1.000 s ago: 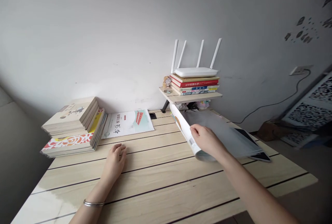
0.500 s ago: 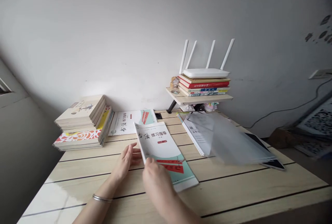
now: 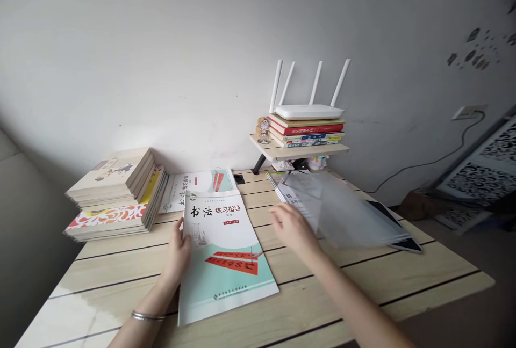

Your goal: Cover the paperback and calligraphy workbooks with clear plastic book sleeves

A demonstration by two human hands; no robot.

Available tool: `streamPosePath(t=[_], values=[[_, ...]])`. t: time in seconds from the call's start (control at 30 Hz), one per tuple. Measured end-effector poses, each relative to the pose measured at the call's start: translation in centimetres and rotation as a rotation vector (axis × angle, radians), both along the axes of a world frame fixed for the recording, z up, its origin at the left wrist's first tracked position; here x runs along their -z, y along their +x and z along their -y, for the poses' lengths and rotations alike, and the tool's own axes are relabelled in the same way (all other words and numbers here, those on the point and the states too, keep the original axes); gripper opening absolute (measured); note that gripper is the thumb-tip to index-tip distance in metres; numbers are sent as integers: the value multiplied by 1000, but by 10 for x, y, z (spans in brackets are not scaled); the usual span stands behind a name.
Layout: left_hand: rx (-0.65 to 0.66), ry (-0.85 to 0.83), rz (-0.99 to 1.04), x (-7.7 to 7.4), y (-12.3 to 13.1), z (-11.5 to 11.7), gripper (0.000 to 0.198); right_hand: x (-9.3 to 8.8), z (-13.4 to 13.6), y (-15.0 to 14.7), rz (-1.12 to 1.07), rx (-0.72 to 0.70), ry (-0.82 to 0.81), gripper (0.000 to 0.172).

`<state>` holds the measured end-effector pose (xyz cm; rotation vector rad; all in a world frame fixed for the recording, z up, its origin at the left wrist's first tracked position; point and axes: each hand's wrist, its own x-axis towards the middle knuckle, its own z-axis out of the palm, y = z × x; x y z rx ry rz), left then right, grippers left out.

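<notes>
Evidently for steadiness, the left hand (image 3: 177, 254) holds a white-and-teal paper booklet (image 3: 226, 262) by its left edge, thumb and fingers narrow, over the pale slatted wooden table (image 3: 258, 322). Right hand (image 3: 293, 230) empty, fingers loosely apart, beside white printed booklets (image 3: 289, 193); contact unclear.

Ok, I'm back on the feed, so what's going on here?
The person's left hand holds the left edge of a white-and-teal paper workbook with red printed banners. The right hand is off it, beside white paper booklets partly under translucent plastic sheets; contact there is unclear. A similar white paper workbook lies behind, next to stacked cream and patterned books.
</notes>
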<state>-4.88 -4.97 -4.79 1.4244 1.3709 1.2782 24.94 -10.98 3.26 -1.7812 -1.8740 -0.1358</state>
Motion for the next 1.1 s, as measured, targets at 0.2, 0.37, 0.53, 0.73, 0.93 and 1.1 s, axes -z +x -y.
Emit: streamPosePath(t=[0.2, 0.37, 0.53, 0.73, 0.93, 1.1], values=[[10, 60, -101, -6, -3, 3, 55, 18, -19, 95, 163, 432, -310, 32], [-3, 46, -124, -16, -3, 8, 53, 22, -15, 97, 106, 519, -447, 31], [-9, -23, -124, -26, 1, 12, 54, 22, -9, 96, 62, 518, -431, 38], [-49, -3, -211, -31, 2, 14, 50, 29, -7, 98, 67, 449, -378, 44], [-48, -13, -265, -28, 2, 12, 52, 32, -8, 104, 35, 503, -359, 30], [-53, -13, -322, -26, 1, 10, 53, 31, -6, 108, -46, 503, -265, 22]])
